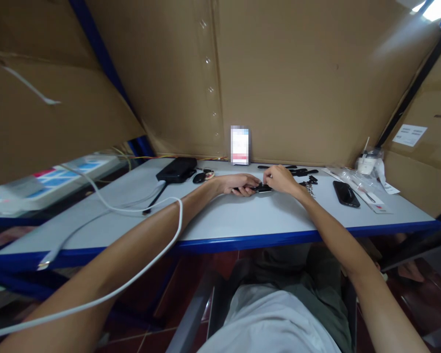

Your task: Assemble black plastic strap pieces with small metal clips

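Over the middle of the table, my left hand (242,184) is closed around a small dark piece (263,188) with a shiny, metal-looking edge. My right hand (280,178) pinches at the upper right end of that piece, its fingertips close together. Whether a tiny part sits between the right fingertips is too small to tell. Just beyond and right of my hands lie flat black strips (304,172). Near my right wrist there are small black parts (313,180) and little metallic bits (309,188), partly behind the forearm.
A lit phone (240,146) leans on the cardboard wall. Left are a black box-like device (177,169) and a small black fob (199,178). Right lie a dark phone (346,193), clear plastic packaging and a white cup (367,164). A white cable (161,252) crosses my left forearm.
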A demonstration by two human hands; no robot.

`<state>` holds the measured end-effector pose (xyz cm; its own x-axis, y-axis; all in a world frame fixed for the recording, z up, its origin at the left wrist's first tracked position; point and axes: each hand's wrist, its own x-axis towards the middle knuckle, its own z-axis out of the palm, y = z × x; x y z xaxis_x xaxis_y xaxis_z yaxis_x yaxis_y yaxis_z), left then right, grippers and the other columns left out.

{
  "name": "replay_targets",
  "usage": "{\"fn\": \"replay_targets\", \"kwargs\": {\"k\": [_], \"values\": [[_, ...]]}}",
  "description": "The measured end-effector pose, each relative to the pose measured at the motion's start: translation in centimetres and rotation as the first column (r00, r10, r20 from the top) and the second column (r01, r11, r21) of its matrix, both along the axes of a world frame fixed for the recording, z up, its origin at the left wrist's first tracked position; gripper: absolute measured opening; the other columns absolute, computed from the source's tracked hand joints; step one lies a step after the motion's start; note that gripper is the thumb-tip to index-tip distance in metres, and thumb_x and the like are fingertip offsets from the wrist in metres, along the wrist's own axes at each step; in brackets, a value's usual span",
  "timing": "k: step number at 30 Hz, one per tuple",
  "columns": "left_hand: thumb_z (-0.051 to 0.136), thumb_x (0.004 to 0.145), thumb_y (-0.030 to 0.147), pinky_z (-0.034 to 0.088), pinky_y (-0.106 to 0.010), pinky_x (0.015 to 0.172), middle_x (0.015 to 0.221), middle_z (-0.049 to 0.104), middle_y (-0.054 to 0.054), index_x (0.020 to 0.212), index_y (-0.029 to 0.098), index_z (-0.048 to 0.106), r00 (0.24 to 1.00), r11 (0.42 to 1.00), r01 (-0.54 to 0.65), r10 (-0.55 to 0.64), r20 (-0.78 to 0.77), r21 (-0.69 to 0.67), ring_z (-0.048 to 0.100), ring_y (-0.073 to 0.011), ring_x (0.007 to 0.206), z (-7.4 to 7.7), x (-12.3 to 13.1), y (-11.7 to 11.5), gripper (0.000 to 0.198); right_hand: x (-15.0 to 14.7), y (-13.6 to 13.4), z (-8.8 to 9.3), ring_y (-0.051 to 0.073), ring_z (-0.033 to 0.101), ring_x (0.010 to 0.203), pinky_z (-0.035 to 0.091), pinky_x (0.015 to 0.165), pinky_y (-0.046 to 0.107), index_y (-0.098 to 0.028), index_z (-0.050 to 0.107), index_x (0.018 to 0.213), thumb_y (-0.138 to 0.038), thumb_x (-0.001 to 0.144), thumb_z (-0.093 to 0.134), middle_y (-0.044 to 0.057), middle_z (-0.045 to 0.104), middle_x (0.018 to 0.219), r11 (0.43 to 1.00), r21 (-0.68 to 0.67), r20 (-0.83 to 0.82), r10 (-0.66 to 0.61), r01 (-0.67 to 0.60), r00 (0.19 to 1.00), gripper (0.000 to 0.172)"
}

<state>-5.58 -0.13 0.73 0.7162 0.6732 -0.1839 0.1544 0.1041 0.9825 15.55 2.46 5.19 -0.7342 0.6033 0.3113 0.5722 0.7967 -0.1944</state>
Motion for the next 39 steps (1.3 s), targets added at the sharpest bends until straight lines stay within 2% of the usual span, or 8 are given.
{"fn": "replay_targets", "kwargs": {"k": [3, 9, 12, 15, 19, 28, 33, 39], "values": [[0.057, 0.09, 0.033, 0.001, -0.021, 0.035, 0.057, 0.027, 0.008, 0.1, 0.019, 0.058, 1.0, 1.0, -0.024, 0.024, -0.007, 0.0, 0.005, -0.0053, 0.04, -0.2, -0.2, 0.2, 0.016, 0.2, -0.3, 0.2, 0.019, 0.067, 0.088, 0.042, 0.075, 0.024, -0.021, 0.079, 0.106, -0.019, 0.084, 0.06, 0.006, 0.078, 0.095, 0.998, 0.017, 0.002, -0.063, 0.063, 0.998, 0.029], [0.057, 0.091, 0.033, 0.003, -0.019, 0.035, 0.057, 0.028, 0.008, 0.099, 0.019, 0.058, 1.0, 1.0, -0.028, 0.028, -0.002, 0.013, 0.007, -0.0047, 0.04, -0.3, -0.2, 0.3, 0.016, 0.2, -0.5, 0.3, 0.016, 0.067, 0.089, 0.042, 0.079, 0.024, -0.024, 0.082, 0.1, -0.006, 0.085, 0.052, 0.004, 0.078, 0.096, 0.997, 0.006, 0.033, 0.074, -0.074, 0.997, 0.038], [0.057, 0.09, 0.034, 0.003, -0.02, 0.035, 0.057, 0.028, 0.008, 0.1, 0.019, 0.059, 1.0, 0.999, -0.025, 0.025, -0.009, 0.025, 0.007, -0.0048, 0.04, -0.3, -0.2, 0.2, 0.019, 0.1, -0.6, 0.2, 0.017, 0.067, 0.088, 0.042, 0.076, 0.025, -0.02, 0.079, 0.107, -0.021, 0.09, 0.06, 0.006, 0.077, 0.095, 1.0, -0.018, 0.009, 0.002, -0.001, 1.0, 0.025], [0.057, 0.09, 0.034, 0.003, -0.02, 0.036, 0.058, 0.029, 0.008, 0.102, 0.019, 0.059, 0.998, 0.999, -0.043, 0.044, -0.033, 0.026, 0.007, -0.0049, 0.04, -0.2, -0.2, 0.1, 0.02, -0.2, -0.6, 0.0, 0.018, 0.067, 0.09, 0.043, 0.076, 0.025, -0.017, 0.076, 0.113, -0.03, 0.089, 0.068, 0.009, 0.077, 0.1, 0.998, -0.037, -0.013, -0.056, 0.055, 0.998, 0.029], [0.056, 0.09, 0.034, 0.003, -0.02, 0.036, 0.058, 0.028, 0.008, 0.106, 0.02, 0.058, 0.995, 0.998, -0.065, 0.065, -0.075, -0.003, 0.006, -0.0055, 0.041, -0.3, -0.3, 0.4, 0.022, -0.5, -0.2, -0.4, 0.017, 0.068, 0.093, 0.043, 0.082, 0.024, -0.017, 0.075, 0.115, -0.009, 0.087, 0.059, 0.007, 0.078, 0.098, 1.0, -0.006, -0.001, 0.023, -0.023, 1.0, 0.034], [0.057, 0.089, 0.033, 0.001, -0.02, 0.035, 0.056, 0.027, 0.008, 0.094, 0.02, 0.057, 0.999, 0.999, -0.036, 0.035, -0.015, -0.002, 0.006, -0.005, 0.04, -0.4, -0.2, 0.3, 0.014, 0.0, -0.9, 0.0, 0.02, 0.068, 0.095, 0.045, 0.08, 0.026, -0.024, 0.08, 0.107, -0.019, 0.088, 0.062, 0.006, 0.078, 0.102, 0.998, 0.056, 0.021, 0.015, -0.016, 1.0, 0.028], [0.059, 0.088, 0.034, 0.0, -0.02, 0.035, 0.057, 0.024, 0.008, 0.089, 0.021, 0.055, 1.0, 1.0, -0.021, 0.021, -0.01, -0.002, 0.006, -0.0043, 0.04, 0.1, 0.2, -0.1, 0.014, 0.0, -1.1, 0.2, 0.018, 0.069, 0.095, 0.043, 0.079, 0.025, -0.026, 0.082, 0.1, -0.009, 0.085, 0.054, 0.004, 0.078, 0.1, 0.998, 0.058, 0.067, 0.035, -0.039, 0.997, 0.036], [0.058, 0.089, 0.033, 0.0, -0.021, 0.036, 0.056, 0.025, 0.008, 0.093, 0.02, 0.057, 0.998, 0.999, -0.045, 0.046, -0.034, 0.015, 0.005, -0.005, 0.041, 0.3, 0.3, -0.3, 0.014, -0.1, -1.3, 0.0, 0.02, 0.068, 0.093, 0.042, 0.076, 0.026, -0.023, 0.08, 0.096, -0.019, 0.087, 0.06, 0.006, 0.078, 0.099, 0.998, 0.066, 0.087, 0.016, -0.022, 0.996, 0.022]]}}
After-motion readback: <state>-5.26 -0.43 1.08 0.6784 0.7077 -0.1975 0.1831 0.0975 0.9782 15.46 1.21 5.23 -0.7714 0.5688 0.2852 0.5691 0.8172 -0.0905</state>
